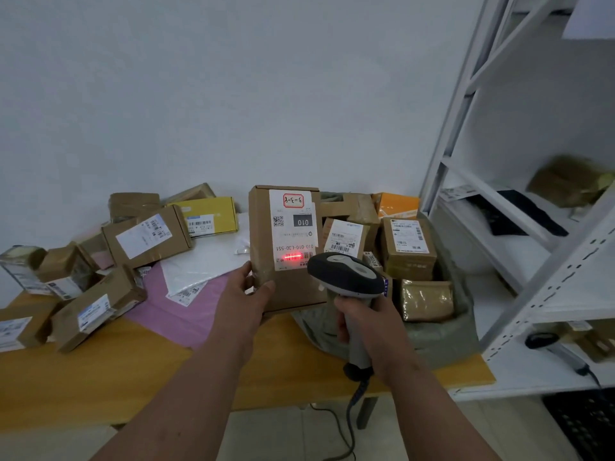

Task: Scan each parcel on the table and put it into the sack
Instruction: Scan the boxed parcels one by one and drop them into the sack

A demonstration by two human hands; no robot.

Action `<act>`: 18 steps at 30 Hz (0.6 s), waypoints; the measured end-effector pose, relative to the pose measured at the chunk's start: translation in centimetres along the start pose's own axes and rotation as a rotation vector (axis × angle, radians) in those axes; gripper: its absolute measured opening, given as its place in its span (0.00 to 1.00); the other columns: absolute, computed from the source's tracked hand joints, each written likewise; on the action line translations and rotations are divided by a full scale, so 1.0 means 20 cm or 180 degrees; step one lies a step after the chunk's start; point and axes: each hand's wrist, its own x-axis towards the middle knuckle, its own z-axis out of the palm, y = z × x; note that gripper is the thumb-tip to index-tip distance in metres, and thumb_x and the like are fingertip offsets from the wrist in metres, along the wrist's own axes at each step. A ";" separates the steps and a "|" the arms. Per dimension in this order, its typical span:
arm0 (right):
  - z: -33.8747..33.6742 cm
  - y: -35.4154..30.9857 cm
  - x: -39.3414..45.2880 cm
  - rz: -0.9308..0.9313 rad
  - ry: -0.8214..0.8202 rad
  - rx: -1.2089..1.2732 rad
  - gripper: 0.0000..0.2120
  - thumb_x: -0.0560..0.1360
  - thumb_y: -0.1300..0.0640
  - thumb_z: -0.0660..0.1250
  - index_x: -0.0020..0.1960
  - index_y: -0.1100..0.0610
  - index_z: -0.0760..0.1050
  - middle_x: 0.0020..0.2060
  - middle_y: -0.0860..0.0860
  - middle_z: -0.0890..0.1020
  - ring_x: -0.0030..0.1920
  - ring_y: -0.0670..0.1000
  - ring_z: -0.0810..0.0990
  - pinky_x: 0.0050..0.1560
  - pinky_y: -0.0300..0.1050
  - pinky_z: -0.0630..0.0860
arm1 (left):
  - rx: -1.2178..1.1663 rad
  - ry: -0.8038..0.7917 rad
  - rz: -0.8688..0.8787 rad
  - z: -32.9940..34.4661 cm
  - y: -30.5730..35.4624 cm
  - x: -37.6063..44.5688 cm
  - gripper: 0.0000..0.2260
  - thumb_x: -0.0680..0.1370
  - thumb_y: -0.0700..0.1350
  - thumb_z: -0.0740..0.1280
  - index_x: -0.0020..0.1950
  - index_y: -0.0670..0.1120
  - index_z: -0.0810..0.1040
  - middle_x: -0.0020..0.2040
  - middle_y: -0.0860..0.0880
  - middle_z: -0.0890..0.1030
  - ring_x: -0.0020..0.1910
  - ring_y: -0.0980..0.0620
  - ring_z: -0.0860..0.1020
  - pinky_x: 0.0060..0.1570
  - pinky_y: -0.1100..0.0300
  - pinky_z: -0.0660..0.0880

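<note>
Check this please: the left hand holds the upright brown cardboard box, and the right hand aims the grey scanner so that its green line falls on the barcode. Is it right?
Not quite: the line is red, not green, as the head view shows. The left hand does hold the upright brown cardboard box, and the right hand aims the grey scanner.

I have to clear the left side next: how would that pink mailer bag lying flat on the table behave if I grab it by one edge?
The pink mailer bag lies thin and flat, so it probably flops and sags rather than holding shape. Its smooth plastic-looking film may slip in a pinch. The white mailer overlaps it, so that would likely drag along.
</note>
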 end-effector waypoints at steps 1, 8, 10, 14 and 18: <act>0.00 0.00 0.00 0.0034 0.0023 0.0016 0.10 0.75 0.60 0.68 0.36 0.61 0.75 0.29 0.56 0.75 0.33 0.54 0.74 0.38 0.49 0.72 | -0.0009 -0.0021 -0.0004 0.00 0.00 0.00 0.28 0.79 0.40 0.67 0.76 0.55 0.63 0.68 0.50 0.72 0.63 0.46 0.74 0.57 0.45 0.78; 0.02 0.01 0.03 0.0142 0.0306 0.0110 0.05 0.75 0.58 0.70 0.41 0.58 0.77 0.29 0.52 0.78 0.30 0.49 0.77 0.37 0.47 0.74 | -0.0037 -0.0277 0.0027 0.01 0.02 0.07 0.25 0.79 0.41 0.66 0.75 0.55 0.65 0.66 0.49 0.74 0.60 0.47 0.76 0.54 0.46 0.79; 0.03 0.00 0.04 0.0089 0.0442 0.0183 0.04 0.76 0.57 0.70 0.43 0.52 0.77 0.32 0.50 0.79 0.31 0.46 0.78 0.35 0.40 0.75 | -0.0100 -0.0371 0.0013 0.01 0.04 0.08 0.24 0.80 0.41 0.66 0.74 0.54 0.66 0.64 0.49 0.75 0.56 0.51 0.77 0.49 0.50 0.80; 0.06 0.02 0.10 0.0024 0.0994 0.0444 0.07 0.77 0.52 0.69 0.54 0.46 0.75 0.45 0.47 0.81 0.47 0.46 0.79 0.44 0.43 0.74 | -0.0218 -0.0509 -0.0100 0.02 0.08 0.13 0.24 0.80 0.42 0.65 0.75 0.51 0.64 0.57 0.51 0.78 0.52 0.53 0.78 0.43 0.53 0.80; 0.10 0.06 0.16 0.0053 0.1472 0.0853 0.16 0.76 0.48 0.71 0.62 0.46 0.72 0.54 0.49 0.81 0.56 0.52 0.78 0.60 0.54 0.74 | -0.0268 -0.0617 -0.0282 0.03 0.11 0.19 0.23 0.80 0.44 0.66 0.74 0.51 0.64 0.57 0.51 0.77 0.53 0.50 0.78 0.44 0.49 0.81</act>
